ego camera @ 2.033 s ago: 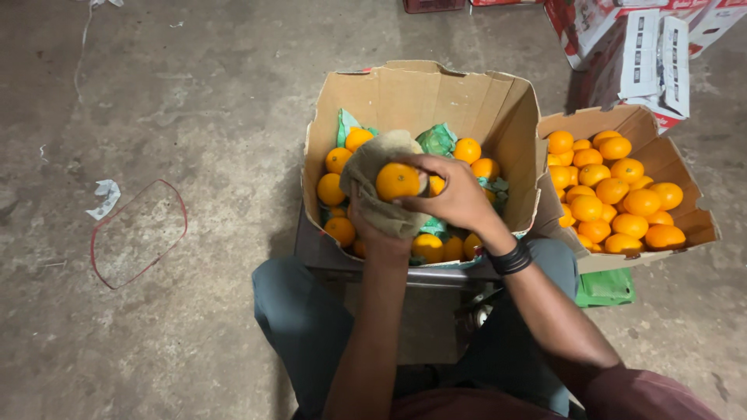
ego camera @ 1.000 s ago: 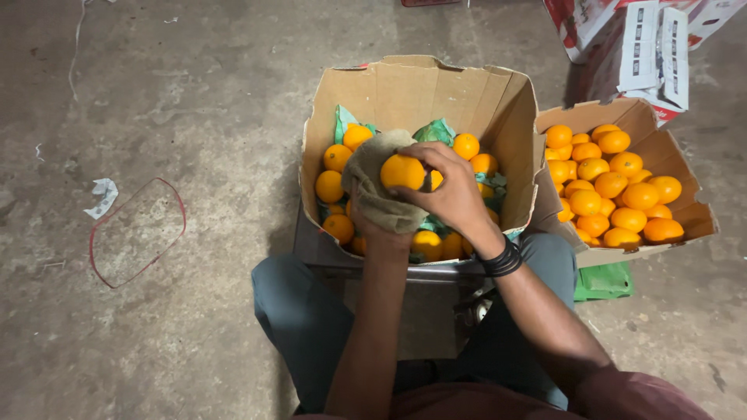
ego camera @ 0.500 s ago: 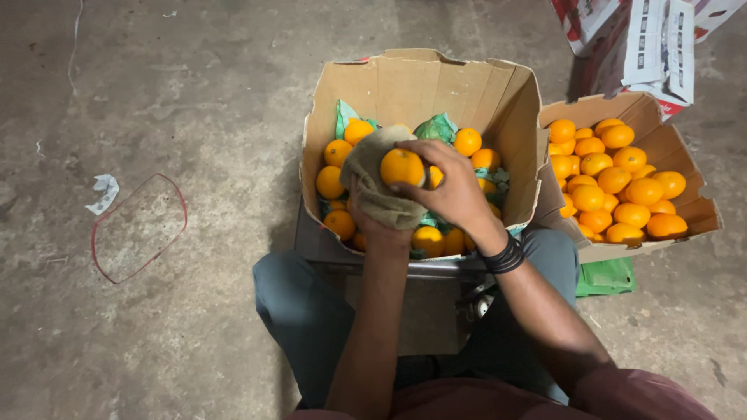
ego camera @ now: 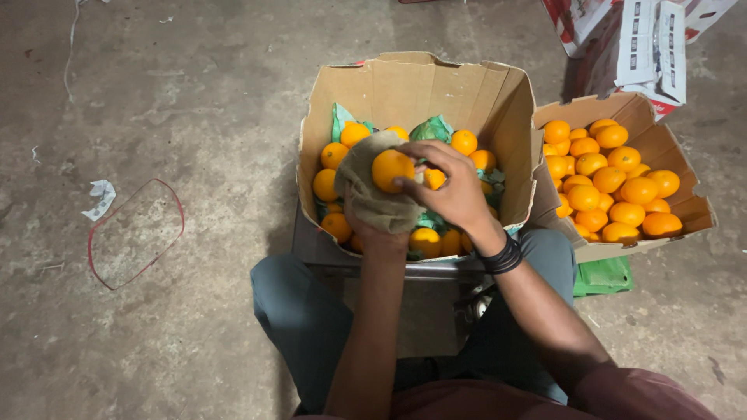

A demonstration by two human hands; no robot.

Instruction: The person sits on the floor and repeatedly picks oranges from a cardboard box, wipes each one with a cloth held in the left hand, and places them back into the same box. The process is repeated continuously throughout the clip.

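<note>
My left hand at frame centre, wrapped in cloth, cupping orange. My right hand curled over orange, fingertips pinching it. Both above open box, inside its raised flaps. Second box touching right wall. Bare floor left, roomy.

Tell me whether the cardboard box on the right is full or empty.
Nearly full. The right box is open-topped, and oranges are heaped across it, hiding its bottom.
</note>
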